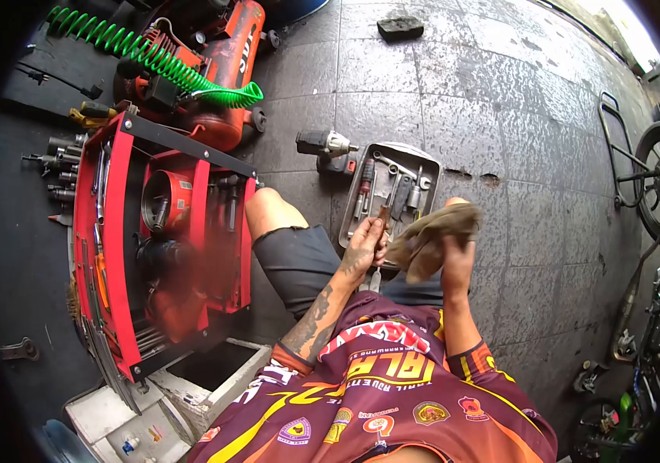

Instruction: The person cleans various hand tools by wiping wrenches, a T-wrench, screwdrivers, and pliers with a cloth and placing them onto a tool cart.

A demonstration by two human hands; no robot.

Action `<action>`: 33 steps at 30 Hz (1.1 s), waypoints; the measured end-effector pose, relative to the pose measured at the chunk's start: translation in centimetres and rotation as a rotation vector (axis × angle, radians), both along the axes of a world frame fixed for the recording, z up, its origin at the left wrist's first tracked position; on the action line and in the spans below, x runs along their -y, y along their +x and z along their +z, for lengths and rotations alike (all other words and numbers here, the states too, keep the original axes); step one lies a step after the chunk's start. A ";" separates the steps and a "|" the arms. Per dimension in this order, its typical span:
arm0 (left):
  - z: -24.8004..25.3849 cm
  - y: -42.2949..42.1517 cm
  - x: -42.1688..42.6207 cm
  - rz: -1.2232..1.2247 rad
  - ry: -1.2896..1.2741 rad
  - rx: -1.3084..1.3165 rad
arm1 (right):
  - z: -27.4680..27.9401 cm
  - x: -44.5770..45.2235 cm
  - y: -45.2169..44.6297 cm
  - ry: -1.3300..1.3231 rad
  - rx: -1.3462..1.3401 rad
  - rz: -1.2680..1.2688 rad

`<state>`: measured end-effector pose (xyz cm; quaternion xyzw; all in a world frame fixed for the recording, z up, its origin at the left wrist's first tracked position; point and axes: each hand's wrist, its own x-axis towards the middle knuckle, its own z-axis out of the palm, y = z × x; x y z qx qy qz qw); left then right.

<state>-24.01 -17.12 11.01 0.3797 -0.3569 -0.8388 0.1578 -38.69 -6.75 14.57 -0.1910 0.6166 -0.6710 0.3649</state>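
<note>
My left hand [364, 245], with a tattooed forearm behind it, is closed around a slim tool with a brownish shaft [384, 214]; its exact kind is not clear. My right hand [459, 258] grips a dirty brown rag [436, 235], which is slightly smeared by motion and hangs toward the left hand. Just beyond both hands a metal tray [343, 224] lies on the floor between my knees. Inside it are several tools, among them a combination wrench [394, 167] and a red-and-black screwdriver [367, 176]. The rag covers the tray's near right corner.
A cordless impact wrench [326, 145] stands left of the tray. Farther left is a red tool rack [123, 247] with screwdrivers and sockets, with a red air compressor [226, 85] and green coiled hose [141, 52] behind it. Motorcycle parts [658, 181] line the right side.
</note>
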 end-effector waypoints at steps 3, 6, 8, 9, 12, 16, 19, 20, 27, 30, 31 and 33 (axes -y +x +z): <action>-0.1 -0.3 -3.1 -0.183 -0.694 0.220 | -0.8 -0.3 0.9 -0.087 0.304 -0.153; -1.4 -0.3 -6.6 -0.337 -1.280 0.337 | -1.7 -0.9 2.5 -0.134 0.210 -0.181; 2.1 -0.1 -6.2 -0.313 -1.138 0.114 | -0.1 -1.3 2.9 -0.356 0.314 -0.250; 2.1 0.3 -5.7 -0.381 -1.236 0.057 | 1.1 -1.7 3.1 -0.398 0.341 -0.240; 2.2 1.3 -4.9 -0.653 -1.218 0.047 | 4.3 -2.7 3.8 -0.414 0.213 -0.195; 2.6 2.4 -5.1 -0.532 -0.575 -0.193 | 4.6 -2.5 1.1 -0.259 -0.096 -0.381; 5.4 3.6 -3.3 -0.370 0.116 -0.206 | 4.2 -2.9 -2.7 -0.493 0.222 -0.289; 7.5 3.6 -3.1 -0.240 0.186 -0.062 | 4.5 -2.7 -1.6 -0.317 0.184 -0.387; 7.5 0.4 -4.0 -0.058 -0.904 0.316 | 2.7 -1.1 5.5 -0.169 0.206 0.207; 8.1 0.9 -4.1 -0.183 -0.710 0.049 | 4.2 1.2 3.6 -0.136 0.075 0.235; 7.5 1.2 -3.9 -0.269 -0.453 -0.078 | 5.1 0.7 4.2 -0.241 0.315 0.183; 5.1 1.4 -3.5 -0.350 -0.232 -0.191 | 2.2 0.4 3.6 -0.307 0.133 0.283</action>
